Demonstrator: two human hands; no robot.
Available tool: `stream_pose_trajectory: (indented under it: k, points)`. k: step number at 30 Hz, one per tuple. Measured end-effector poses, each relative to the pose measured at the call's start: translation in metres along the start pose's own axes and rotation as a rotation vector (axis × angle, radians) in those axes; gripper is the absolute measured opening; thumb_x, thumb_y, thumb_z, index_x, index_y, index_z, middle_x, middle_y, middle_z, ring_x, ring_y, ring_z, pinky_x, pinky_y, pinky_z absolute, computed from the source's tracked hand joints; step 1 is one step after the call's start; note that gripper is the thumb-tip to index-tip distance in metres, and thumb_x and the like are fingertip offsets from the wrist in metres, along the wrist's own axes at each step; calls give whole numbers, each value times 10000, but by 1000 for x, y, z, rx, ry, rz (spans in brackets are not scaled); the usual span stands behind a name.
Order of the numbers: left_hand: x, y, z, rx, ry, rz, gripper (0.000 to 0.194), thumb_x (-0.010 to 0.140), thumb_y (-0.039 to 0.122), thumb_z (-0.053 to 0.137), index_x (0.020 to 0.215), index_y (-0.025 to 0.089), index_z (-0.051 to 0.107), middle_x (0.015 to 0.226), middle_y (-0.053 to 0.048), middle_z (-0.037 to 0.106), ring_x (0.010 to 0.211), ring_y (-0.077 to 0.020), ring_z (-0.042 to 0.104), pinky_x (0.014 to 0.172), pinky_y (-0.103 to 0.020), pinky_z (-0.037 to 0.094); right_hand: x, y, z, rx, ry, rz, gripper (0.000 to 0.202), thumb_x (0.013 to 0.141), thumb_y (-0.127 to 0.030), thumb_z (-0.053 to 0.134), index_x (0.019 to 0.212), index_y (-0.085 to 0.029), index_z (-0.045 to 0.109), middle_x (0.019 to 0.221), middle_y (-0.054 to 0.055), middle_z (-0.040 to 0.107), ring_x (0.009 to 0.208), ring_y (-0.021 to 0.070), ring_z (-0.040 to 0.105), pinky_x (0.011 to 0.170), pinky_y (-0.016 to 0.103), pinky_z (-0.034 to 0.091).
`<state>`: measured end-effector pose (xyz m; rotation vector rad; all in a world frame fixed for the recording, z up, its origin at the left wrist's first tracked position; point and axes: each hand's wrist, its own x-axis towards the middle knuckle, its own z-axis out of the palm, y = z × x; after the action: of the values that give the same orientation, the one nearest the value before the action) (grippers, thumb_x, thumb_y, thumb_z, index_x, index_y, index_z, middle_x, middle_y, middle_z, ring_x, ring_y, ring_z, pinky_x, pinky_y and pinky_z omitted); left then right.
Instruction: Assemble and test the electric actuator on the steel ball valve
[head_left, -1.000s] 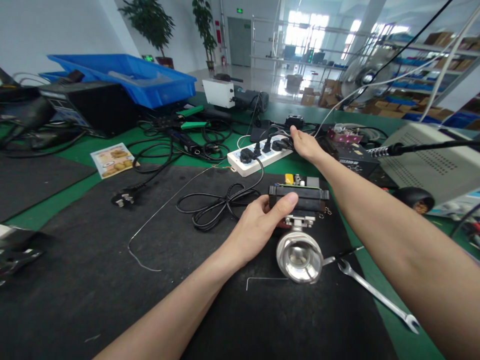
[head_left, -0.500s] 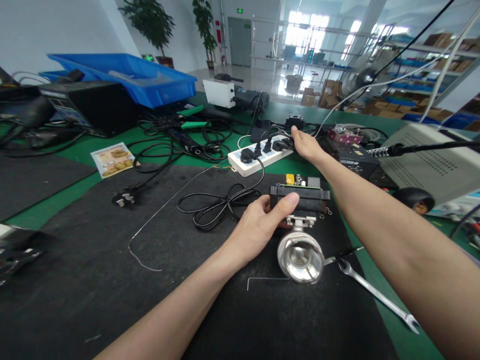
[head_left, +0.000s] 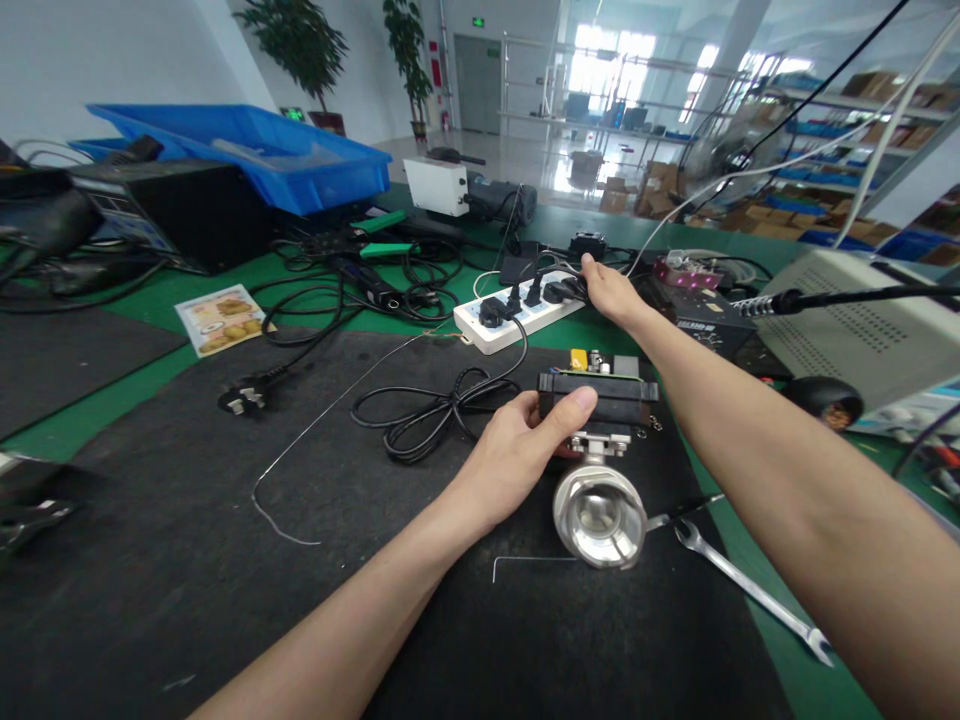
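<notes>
My left hand [head_left: 525,450] is closed around the left side of a black actuator box [head_left: 619,400], its thumb lying across the front. Below the box a steel ball valve [head_left: 598,515] is attached, its round opening facing me. Farther back, my right hand [head_left: 609,290] reaches to the right end of a white power strip [head_left: 491,338]. Its fingertips are at the black plugs and cables there, and what they grip is mostly hidden. A bundled black cable [head_left: 431,415] lies left of the box.
An open-end wrench [head_left: 757,592] and a hex key [head_left: 525,558] lie near the valve. A loose plug [head_left: 247,397], a printed card [head_left: 225,320] and a thin wire are on the left. Behind stand a blue bin [head_left: 322,165] and a beige unit [head_left: 862,330].
The whole view has shifted very slightly. Both hands keep their places on the box and at the power strip's end.
</notes>
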<state>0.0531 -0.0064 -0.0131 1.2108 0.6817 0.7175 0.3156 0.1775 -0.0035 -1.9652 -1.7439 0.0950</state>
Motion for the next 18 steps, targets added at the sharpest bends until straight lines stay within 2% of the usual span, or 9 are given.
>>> stream_pose_trajectory:
  k: [12, 18]
  points:
    - [0, 1, 0, -20, -6, -2, 576, 897, 642, 673, 1190, 146, 692, 1191, -148, 739, 1039, -304, 704, 881, -422, 566, 2, 3, 2, 22, 10, 5, 877, 1049, -668, 67, 1254, -98, 701, 1337, 220, 686, 1303, 388, 600, 1085, 487, 407]
    - [0, 0, -1, 5, 13, -2, 570, 889, 649, 679, 1168, 152, 696, 1145, -139, 746, 1014, -301, 707, 873, -426, 568, 2, 3, 3, 32, 18, -3, 837, 1062, -638, 96, 1241, -89, 701, 1330, 233, 686, 1303, 401, 598, 1082, 497, 411]
